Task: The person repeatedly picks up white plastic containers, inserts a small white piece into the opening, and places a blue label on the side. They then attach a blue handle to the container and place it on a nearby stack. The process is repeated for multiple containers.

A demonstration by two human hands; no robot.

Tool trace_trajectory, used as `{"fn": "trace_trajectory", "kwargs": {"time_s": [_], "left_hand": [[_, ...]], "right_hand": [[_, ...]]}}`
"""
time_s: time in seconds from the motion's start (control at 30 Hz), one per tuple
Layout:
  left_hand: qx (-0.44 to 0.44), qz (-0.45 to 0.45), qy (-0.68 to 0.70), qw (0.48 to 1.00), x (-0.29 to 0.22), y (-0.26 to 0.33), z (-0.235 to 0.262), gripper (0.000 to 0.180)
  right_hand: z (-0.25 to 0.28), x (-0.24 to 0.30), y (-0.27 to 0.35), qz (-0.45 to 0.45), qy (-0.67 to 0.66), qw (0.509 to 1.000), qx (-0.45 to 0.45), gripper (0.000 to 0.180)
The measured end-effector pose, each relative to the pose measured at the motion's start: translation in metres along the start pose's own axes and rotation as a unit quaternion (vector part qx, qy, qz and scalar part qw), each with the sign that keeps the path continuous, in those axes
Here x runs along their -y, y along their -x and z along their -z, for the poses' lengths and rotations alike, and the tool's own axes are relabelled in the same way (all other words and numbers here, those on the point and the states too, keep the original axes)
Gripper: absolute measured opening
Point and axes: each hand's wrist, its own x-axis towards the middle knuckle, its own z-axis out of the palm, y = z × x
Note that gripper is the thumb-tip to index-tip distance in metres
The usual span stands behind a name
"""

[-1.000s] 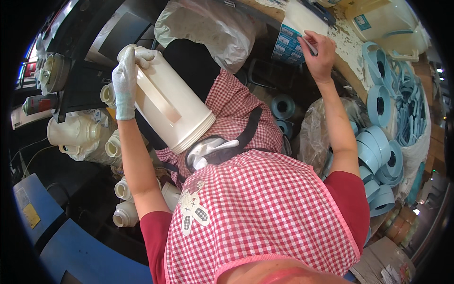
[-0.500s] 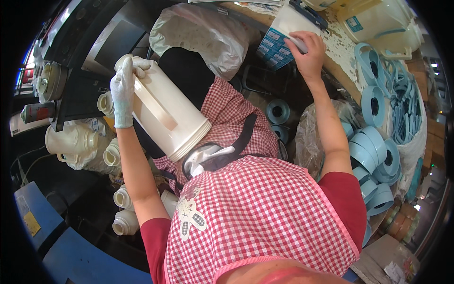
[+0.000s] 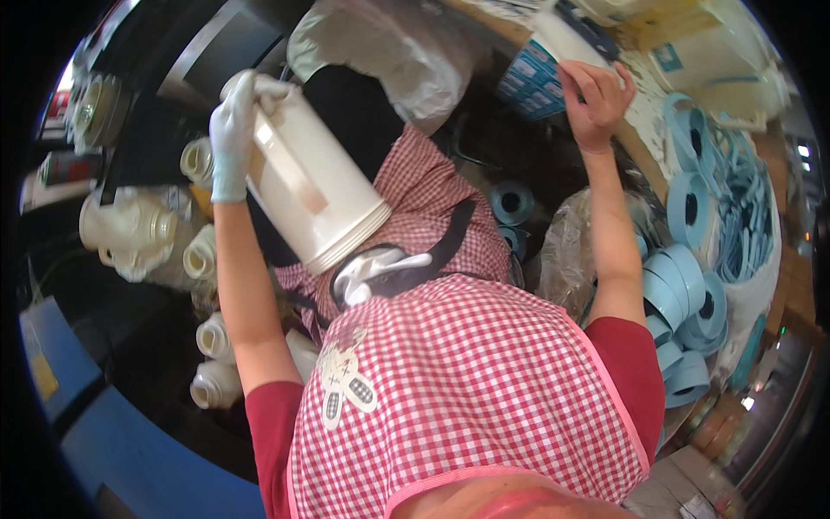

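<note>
My left hand (image 3: 232, 130), in a white glove, grips the upper end of a cream plastic jug (image 3: 341, 186). The jug lies tilted across my lap, with its long handle facing up and its ringed, threaded-looking end toward my waist. My bare right hand (image 3: 599, 108) is at the table's edge, fingers curled beside a sheet of blue printed labels (image 3: 530, 80) that hangs over the edge. Motion blurs the fingertips; whether a label is pinched between them is hidden. A white crumpled glove (image 3: 380, 272) sits at my apron's waist.
Rolls of light blue strap (image 3: 674, 281) and a tangle of blue strips (image 3: 745, 225) fill the right side. More cream containers (image 3: 130, 229) stand at left, above a blue surface (image 3: 164, 458). A white plastic bag (image 3: 389, 65) is ahead, and a translucent container (image 3: 709, 65) stands at the far right.
My right hand has shifted slightly right and drawn back from the label sheet, its fingers more curled. The left hand still grips the jug; the whole view has shifted a little.
</note>
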Motion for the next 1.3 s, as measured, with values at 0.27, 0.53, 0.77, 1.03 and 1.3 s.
{"fn": "trace_trajectory", "kwargs": {"time_s": [0.27,0.53,0.77,1.03,1.3], "left_hand": [[0.014,-0.102,-0.005,0.995,0.022,-0.007,-0.004,0.043],[-0.008,-0.051,0.121,0.991,0.002,0.007,-0.005,0.041],[-0.027,0.004,0.117,0.993,0.000,0.014,0.001,0.045],[-0.020,-0.009,0.126,0.992,0.001,0.021,0.003,0.045],[-0.154,-0.115,-0.118,0.974,-0.009,0.004,0.008,0.031]], "right_hand": [[0.076,0.145,-0.009,0.052,-0.328,0.923,0.193,0.026],[-0.006,0.210,-0.036,-0.458,-0.643,0.419,0.448,0.033],[-0.016,0.225,-0.034,-0.431,-0.660,0.415,0.455,0.033],[-0.035,0.217,-0.013,-0.331,-0.516,0.627,0.481,0.043],[-0.030,0.282,-0.061,-0.419,-0.760,0.357,0.344,0.044]]}}
